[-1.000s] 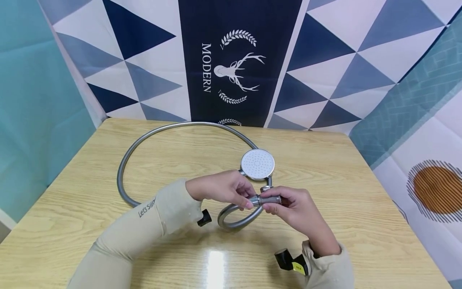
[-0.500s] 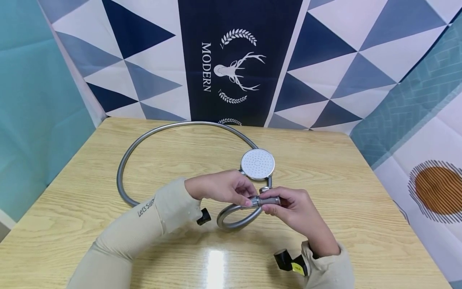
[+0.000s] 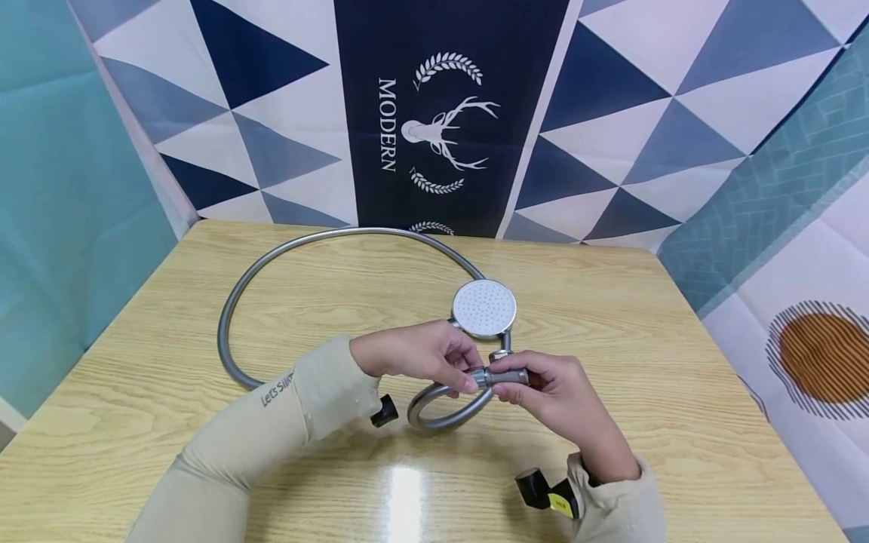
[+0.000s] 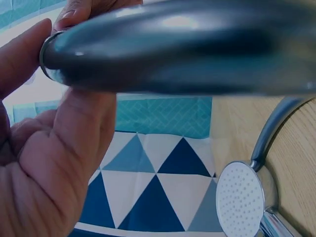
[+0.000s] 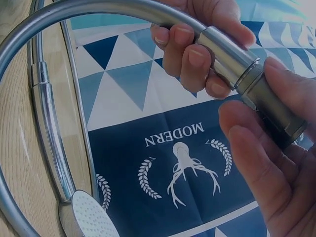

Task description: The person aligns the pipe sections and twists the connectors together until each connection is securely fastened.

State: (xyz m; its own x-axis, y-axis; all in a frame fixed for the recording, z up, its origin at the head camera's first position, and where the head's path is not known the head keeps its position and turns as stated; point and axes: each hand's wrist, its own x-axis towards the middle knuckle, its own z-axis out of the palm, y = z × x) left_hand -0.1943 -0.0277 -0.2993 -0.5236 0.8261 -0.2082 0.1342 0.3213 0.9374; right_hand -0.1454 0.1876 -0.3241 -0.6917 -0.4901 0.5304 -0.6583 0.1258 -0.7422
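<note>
My left hand [image 3: 424, 353] pinches the silver end nut [image 5: 228, 55] of a grey shower hose [image 3: 234, 302]. A dark grey cylindrical fitting [image 5: 271, 106] is gripped between the thumb and fingers of my right hand [image 3: 560, 388]. In the right wrist view the nut and the fitting meet end to end in one line; how far they are joined is hidden. Just beyond my hands, a hand shower [image 3: 484, 308] lies with its white, dotted face up. The hose loops close below the left fingers, and its far end meets the hand shower's handle [image 5: 53, 138].
A wide arc of hose covers the back left of the wooden table [image 3: 645, 324]. Patterned cloth [image 3: 434, 113] hangs directly behind the table's back edge. Black wrist cameras, one of them [image 3: 532, 488] under my right wrist, stick out near the tabletop.
</note>
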